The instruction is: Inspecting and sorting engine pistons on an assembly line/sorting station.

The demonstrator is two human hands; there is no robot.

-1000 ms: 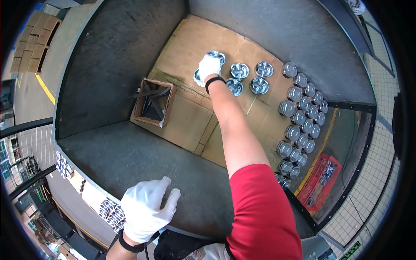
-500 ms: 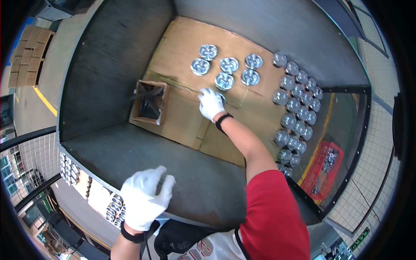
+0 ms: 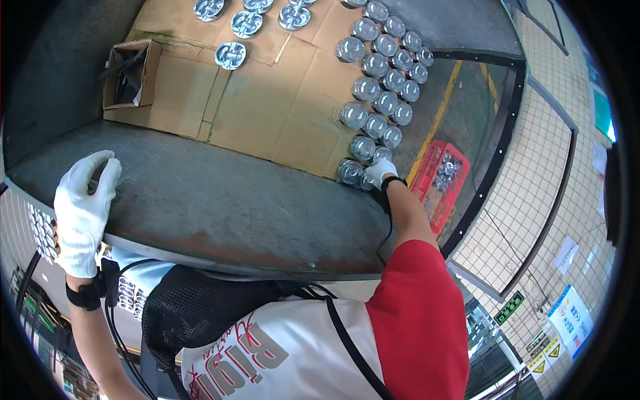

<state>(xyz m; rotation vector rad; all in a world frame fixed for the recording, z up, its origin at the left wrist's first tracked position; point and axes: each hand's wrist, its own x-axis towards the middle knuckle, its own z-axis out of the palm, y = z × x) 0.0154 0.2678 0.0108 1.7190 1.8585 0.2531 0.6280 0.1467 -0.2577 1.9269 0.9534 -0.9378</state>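
1. See right hand (image 3: 382, 171), white-gloved, at 2 o'clock, close to centre: against a shiny metal piston (image 3: 367, 181) at the near end of the rows. Can't see most of the fingers; can't tell spread or hold.
2. See left hand (image 3: 85, 207), also gloved, at 9 o'clock, by the bin rim: thumb well apart from loosely curved fingers, nothing in the grasp.
3. Find crown-up pistons (image 3: 366, 88) in packed rows from 12 to 2 o'clock, on a cardboard liner (image 3: 267, 127). Find underside-up pistons (image 3: 231, 56) more loosely spaced at 11.
4. Expect rigid, fairly heavy pieces. Likely slippery on the smooth crowns, not brittle, but easy to nick by knocking together.
5. Best to take hold around the side wall, thumb opposite fingers; avoid pinching the crown.
6. Watch for tight neighbours in the rows: little finger room. Mind the metal near wall (image 3: 233, 180) at 8, and the dark cord (image 3: 385, 245) hanging below the right wrist.
7. Note also: cardboard box (image 3: 151, 73) with dark strips (image 3: 128, 75) at 10; red basket (image 3: 427, 175) with metal parts (image 3: 448, 172) at 3, beyond the rows.
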